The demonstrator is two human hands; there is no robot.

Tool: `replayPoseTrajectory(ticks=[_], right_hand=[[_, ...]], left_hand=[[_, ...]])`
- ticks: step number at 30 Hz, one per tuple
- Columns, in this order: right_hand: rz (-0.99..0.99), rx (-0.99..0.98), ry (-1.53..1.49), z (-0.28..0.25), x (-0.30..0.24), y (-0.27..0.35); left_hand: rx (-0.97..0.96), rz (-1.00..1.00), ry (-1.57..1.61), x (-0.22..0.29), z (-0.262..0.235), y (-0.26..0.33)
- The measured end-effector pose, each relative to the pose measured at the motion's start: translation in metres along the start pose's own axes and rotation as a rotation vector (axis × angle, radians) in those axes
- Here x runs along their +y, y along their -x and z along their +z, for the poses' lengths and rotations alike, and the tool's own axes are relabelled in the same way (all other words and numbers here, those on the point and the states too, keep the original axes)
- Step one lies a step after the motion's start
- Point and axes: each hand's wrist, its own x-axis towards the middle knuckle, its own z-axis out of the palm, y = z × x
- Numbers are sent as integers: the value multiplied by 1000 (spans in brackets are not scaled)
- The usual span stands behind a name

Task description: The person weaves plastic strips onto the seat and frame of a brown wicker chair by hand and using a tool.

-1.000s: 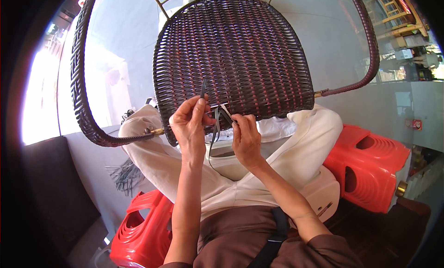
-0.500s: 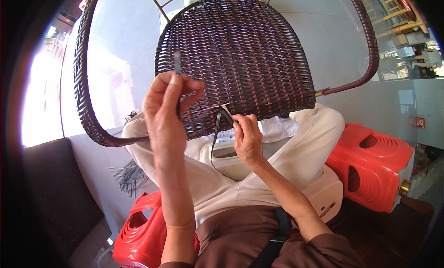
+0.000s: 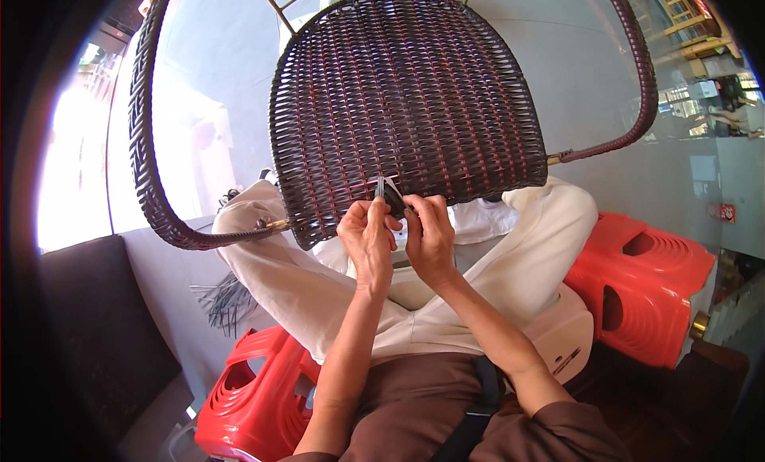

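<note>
A dark brown woven wicker chair seat point(image 3: 406, 95) fills the upper middle, its front edge toward me. At that edge both hands are close together. My left hand point(image 3: 368, 235) is closed, with its thumb and fingers pinching a dark flat weaving strip point(image 3: 379, 188) that stands up against the weave. Just beside it my right hand point(image 3: 430, 235) pinches another dark strip point(image 3: 394, 197), which shows a pale edge near the seat. Where the strips run under the fingers is hidden.
Woven armrests curve out on the left point(image 3: 142, 127) and right point(image 3: 642, 87). Red plastic stools stand at the lower left point(image 3: 239, 406) and right point(image 3: 653, 279). A bundle of dark strips point(image 3: 223, 302) lies on the floor left of my leg.
My left hand, raised over the seat's left part with a dark strip, has come down and right to meet my right hand. The strip dangling below the edge no longer shows.
</note>
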Motion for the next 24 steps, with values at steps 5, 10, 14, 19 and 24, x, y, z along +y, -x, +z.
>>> replayPoseTrajectory(ticks=[5, 10, 14, 19, 24], right_hand=[[-14, 2, 0, 1, 0, -1], [-15, 1, -9, 0, 1, -1], [-32, 5, -15, 0, 2, 0], [-34, 12, -17, 2, 3, 0], [-30, 9, 1, 1, 4, 0]], left_hand=[[84, -14, 56, -3, 2, -1], [92, -33, 58, 3, 2, 0], [90, -51, 67, 12, 6, -2], [88, -19, 72, 7, 8, -4], [57, 27, 24, 2, 7, -5]])
